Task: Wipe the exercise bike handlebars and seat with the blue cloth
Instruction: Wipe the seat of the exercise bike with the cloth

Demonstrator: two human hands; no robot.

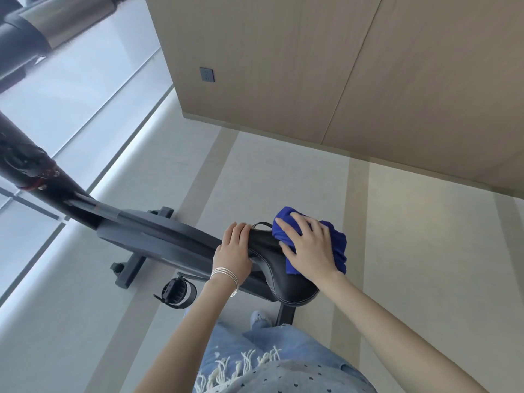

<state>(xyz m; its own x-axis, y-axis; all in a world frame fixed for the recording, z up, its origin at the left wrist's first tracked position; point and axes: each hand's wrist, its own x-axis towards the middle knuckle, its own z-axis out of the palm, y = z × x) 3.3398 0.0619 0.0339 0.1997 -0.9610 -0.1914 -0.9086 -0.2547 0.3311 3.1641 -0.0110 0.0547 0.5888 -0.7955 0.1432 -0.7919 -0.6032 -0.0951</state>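
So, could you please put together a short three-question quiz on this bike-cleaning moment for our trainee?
1. True or false: the blue cloth is pressed onto the seat.
2. Which hand steadies the seat's narrow end? A) left hand B) right hand
3. Fill in: the left wrist wears thin silver ____.

Key: 1 true; 2 A; 3 bracelets.

Black bike seat [272, 268], centre frame. Right hand [309, 248] pressed flat on bunched blue cloth [337, 245] at the seat's 2 o'clock side. Left hand [234, 248], bracelets [225, 275] on wrist, curled over the seat's 10 o'clock end. Pedal [177, 290] at 8 o'clock.
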